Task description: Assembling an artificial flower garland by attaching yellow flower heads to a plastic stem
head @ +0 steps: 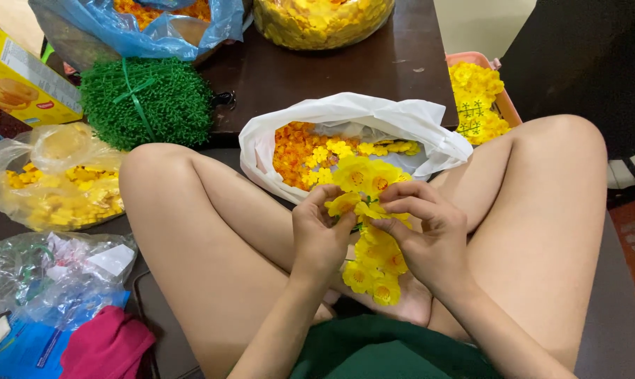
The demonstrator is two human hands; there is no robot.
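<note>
The dark table (345,63) fills the top, its near edge running just behind the crossed knees, with bare wood between the green bundle (146,102) and the white bag (352,133). That bag sits open against the table edge between the legs, full of orange and yellow petals. A clear bag (54,175) of yellow blooms crowds the left knee. Over the lap, the flower sprig (373,238) hangs down, bright yellow blossoms with orange centres on a green stem. The left hand (321,235) pinches a blossom at the top; the right hand (426,235) grips the sprig beside it, fingers curled tight.
</note>
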